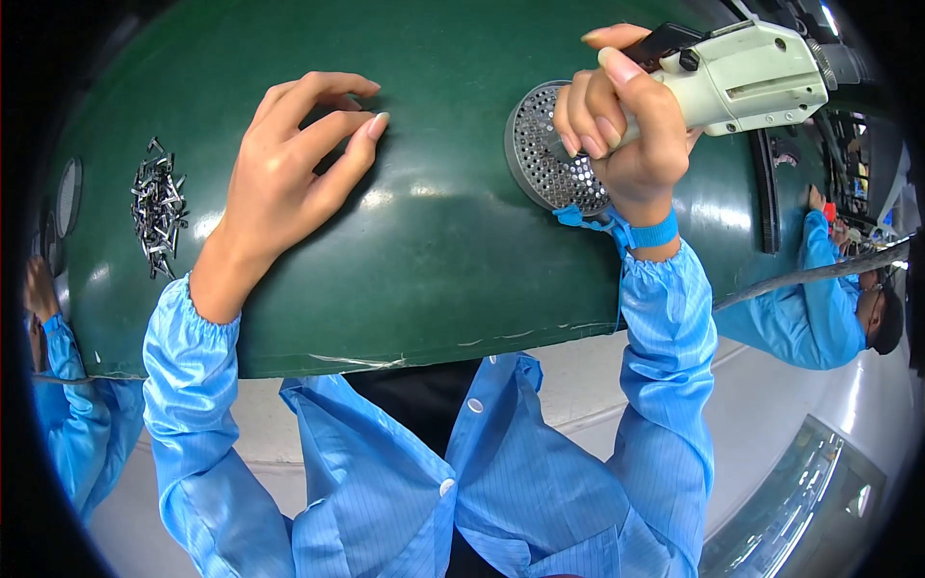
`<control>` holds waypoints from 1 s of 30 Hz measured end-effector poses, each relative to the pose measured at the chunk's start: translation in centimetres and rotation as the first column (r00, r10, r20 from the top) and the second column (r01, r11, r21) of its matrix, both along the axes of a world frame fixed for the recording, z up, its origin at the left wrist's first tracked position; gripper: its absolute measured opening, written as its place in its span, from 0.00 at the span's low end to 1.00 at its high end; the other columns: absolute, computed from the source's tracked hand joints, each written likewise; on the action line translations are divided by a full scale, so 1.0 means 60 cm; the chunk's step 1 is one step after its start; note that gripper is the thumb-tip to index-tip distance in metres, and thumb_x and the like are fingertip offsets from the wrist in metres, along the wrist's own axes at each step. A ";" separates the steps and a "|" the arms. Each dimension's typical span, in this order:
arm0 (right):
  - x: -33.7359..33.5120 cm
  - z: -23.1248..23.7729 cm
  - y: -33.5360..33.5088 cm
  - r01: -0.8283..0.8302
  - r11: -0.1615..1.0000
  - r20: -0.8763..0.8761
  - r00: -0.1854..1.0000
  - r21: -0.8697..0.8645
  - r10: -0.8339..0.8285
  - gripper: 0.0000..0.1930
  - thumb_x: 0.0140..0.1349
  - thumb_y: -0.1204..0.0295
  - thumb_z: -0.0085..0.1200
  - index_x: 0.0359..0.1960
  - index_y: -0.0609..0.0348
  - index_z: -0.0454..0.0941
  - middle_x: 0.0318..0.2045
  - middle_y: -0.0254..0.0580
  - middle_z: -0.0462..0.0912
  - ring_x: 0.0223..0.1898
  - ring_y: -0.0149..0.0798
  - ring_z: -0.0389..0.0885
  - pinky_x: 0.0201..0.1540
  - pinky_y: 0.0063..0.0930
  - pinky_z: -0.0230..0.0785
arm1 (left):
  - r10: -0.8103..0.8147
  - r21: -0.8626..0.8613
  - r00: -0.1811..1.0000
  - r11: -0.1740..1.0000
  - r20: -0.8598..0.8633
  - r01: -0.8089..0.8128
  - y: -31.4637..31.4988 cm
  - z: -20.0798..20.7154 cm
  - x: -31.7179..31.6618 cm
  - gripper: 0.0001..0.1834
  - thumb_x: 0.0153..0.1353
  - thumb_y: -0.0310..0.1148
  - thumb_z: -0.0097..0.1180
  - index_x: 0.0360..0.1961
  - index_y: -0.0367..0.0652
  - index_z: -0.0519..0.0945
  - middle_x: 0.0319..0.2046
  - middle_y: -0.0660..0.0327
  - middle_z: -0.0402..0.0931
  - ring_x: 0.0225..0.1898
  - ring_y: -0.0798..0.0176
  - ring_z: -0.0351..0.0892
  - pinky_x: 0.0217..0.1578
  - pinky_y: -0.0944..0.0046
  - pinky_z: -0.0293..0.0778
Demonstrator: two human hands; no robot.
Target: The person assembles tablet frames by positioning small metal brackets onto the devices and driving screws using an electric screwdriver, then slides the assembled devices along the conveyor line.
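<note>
My right hand point(641, 125) is wrapped round the handle of a pale green gun-shaped tool point(756, 77), whose body points to the far right. A black lever point(665, 43) sits by my raised fingers at the top. Below this hand is a round metal dish point(525, 144) with many small holes, partly hidden by the fingers. My left hand point(289, 164) is over the green mat point(434, 279), its fingers curved and apart, with nothing seen in them. To its left lies a heap of small shiny metal parts point(157, 207). A blue wrist strap point(653, 233) circles my right wrist.
A long dark bar point(766, 193) lies on the mat at the right. A co-worker in blue point(819, 318) sits at the right, and another person's sleeve point(67, 385) shows at the far left. A grey cable point(819, 273) runs along the right edge.
</note>
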State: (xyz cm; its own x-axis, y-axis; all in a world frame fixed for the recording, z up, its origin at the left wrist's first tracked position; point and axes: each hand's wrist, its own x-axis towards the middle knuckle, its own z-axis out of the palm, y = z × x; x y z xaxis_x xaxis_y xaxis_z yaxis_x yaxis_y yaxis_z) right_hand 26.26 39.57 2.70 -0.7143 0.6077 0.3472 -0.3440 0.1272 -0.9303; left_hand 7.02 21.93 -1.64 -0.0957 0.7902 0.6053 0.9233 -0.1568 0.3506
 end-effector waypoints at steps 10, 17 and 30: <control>-0.004 -0.012 0.010 0.010 1.000 -0.038 0.999 -0.022 -0.011 0.16 0.72 0.67 0.44 0.46 0.73 0.73 0.12 0.31 0.60 0.11 0.27 0.61 0.15 0.27 0.60 | -0.008 0.020 1.000 1.000 0.014 0.008 -0.002 0.000 0.004 0.05 0.57 0.28 0.65 0.31 0.37 0.85 0.41 0.60 0.82 0.39 0.58 0.79 0.42 0.60 0.76; -0.006 0.003 -0.002 -0.044 0.998 -0.042 0.998 0.038 0.046 0.22 0.72 0.67 0.43 0.56 0.77 0.69 0.13 0.31 0.61 0.12 0.28 0.61 0.17 0.28 0.63 | -0.006 0.055 1.000 0.998 0.021 0.005 -0.005 -0.001 0.000 0.05 0.58 0.29 0.65 0.30 0.38 0.85 0.40 0.60 0.82 0.39 0.57 0.79 0.43 0.59 0.75; -0.120 0.059 -0.087 -0.078 0.997 -0.065 0.995 0.006 0.078 0.17 0.68 0.71 0.49 0.50 0.77 0.72 0.12 0.32 0.62 0.11 0.29 0.62 0.16 0.28 0.61 | -0.044 0.206 0.999 0.978 0.008 0.041 -0.003 -0.001 -0.006 0.09 0.57 0.30 0.64 0.39 0.43 0.85 0.34 0.62 0.80 0.32 0.60 0.80 0.38 0.60 0.73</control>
State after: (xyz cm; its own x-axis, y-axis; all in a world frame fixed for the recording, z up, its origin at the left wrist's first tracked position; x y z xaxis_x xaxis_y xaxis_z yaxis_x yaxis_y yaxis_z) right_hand 19.08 34.36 6.21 -0.7353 0.5500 0.3960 -0.4124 0.1005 -0.9054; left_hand 6.67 21.75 -1.72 -0.0734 0.6521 0.7546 0.9100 -0.2659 0.3182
